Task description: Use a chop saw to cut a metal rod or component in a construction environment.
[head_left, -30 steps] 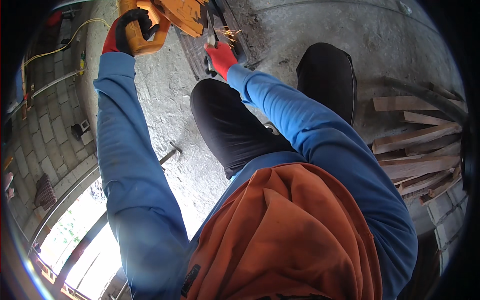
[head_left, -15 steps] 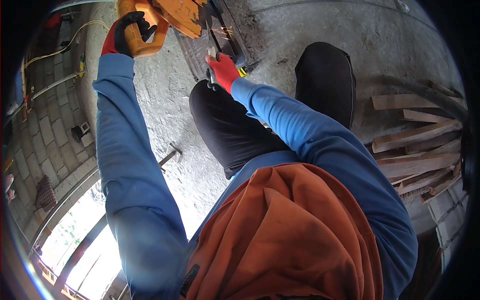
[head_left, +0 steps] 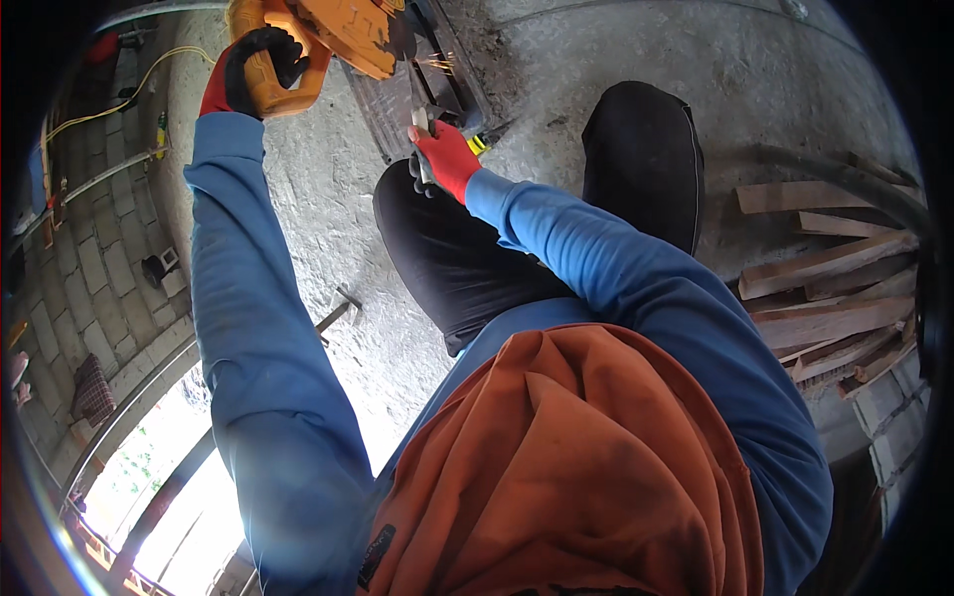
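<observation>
So what's different from 1 second back: our right hand (head_left: 444, 159) has slid away from the orange saw (head_left: 343, 32) and in toward our knee, and it's now closed around a thin metal bar (head_left: 422, 124), where before the fingers were just spread up by the blade. We also see a few sparks (head_left: 440, 66) at the blade now that weren't there. Our right forearm dropped a bit lower with it.

Building site; bare concrete floor (head_left: 328, 228), block wall (head_left: 84, 268), timber offcuts (head_left: 825, 288)
</observation>
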A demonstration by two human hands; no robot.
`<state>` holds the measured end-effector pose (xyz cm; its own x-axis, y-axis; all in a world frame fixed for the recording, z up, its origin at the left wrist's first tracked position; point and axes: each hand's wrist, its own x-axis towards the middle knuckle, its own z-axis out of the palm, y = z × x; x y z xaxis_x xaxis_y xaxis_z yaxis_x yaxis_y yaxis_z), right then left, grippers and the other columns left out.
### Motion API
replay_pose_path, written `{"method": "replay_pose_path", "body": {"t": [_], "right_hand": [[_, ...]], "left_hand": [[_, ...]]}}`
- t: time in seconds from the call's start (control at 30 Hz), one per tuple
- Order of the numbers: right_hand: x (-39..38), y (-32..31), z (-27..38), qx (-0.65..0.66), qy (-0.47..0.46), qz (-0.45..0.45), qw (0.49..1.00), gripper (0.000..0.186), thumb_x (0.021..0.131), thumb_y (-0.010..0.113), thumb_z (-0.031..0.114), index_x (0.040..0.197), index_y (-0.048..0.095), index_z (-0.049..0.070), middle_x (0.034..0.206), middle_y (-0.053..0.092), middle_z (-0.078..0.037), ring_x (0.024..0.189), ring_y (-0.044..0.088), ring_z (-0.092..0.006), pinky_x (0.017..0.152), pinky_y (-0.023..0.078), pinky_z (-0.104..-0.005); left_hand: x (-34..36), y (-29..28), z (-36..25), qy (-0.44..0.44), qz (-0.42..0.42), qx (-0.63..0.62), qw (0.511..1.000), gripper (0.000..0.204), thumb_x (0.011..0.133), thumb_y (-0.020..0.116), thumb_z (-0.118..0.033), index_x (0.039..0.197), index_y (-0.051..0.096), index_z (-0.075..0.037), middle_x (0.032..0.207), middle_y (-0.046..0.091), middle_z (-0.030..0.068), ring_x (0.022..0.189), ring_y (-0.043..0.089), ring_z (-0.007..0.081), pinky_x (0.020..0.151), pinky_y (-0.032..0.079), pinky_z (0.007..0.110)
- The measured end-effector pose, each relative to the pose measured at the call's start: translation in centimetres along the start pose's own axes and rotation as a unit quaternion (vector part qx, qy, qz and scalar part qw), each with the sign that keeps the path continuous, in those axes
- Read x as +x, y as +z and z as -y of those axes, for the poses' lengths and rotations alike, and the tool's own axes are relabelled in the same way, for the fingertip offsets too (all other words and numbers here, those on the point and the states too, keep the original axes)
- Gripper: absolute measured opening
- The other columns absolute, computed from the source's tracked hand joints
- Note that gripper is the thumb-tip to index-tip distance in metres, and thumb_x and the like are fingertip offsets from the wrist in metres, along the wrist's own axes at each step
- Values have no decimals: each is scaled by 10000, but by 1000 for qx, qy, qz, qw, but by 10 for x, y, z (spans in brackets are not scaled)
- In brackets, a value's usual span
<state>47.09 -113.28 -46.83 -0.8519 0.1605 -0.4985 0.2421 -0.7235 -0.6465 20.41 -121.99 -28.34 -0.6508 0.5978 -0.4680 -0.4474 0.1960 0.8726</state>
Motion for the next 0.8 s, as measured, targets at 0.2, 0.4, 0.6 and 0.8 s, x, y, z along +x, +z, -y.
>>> {"method": "replay_pose_path", "body": {"t": [0.2, 0.4, 0.6, 0.8], "right_hand": [[3, -7, 4, 1, -14, 35, 999, 233, 977, 553, 302, 909, 492, 89, 639, 565, -52, 493, 572, -157, 395, 477, -328], [22, -5, -5, 4, -13, -1, 1000, 266, 941, 582, 284, 832, 544, 44, 667, 549, -39, 580, 564, -148, 532, 437, -338], [64, -5, 2, -143, -77, -73, 984, 366, 892, 608, 349, 914, 622, -16, 793, 649, -147, 760, 626, -242, 692, 453, -390], [80, -7, 7, -161, -70, -58, 983, 405, 879, 621, 381, 927, 634, -21, 854, 663, -203, 824, 645, -307, 718, 457, -412]], "left_hand": [[2, 17, 4, 11, -21, -7, 1000, 262, 885, 632, -189, 1061, 636, 5, 960, 700, 143, 862, 685, 267, 845, 555, 390], [1, 14, 4, 9, -23, -1, 1000, 316, 885, 632, -196, 1128, 621, 6, 1005, 698, 145, 872, 682, 262, 838, 556, 391], [0, 17, 1, 17, -23, 15, 999, 307, 882, 635, -201, 1117, 620, -4, 1020, 694, 144, 926, 680, 264, 875, 558, 403], [-2, 50, 7, -8, -152, -14, 988, 211, 849, 672, -191, 1032, 607, -108, 772, 615, 61, 660, 590, 211, 618, 533, 344]]}}
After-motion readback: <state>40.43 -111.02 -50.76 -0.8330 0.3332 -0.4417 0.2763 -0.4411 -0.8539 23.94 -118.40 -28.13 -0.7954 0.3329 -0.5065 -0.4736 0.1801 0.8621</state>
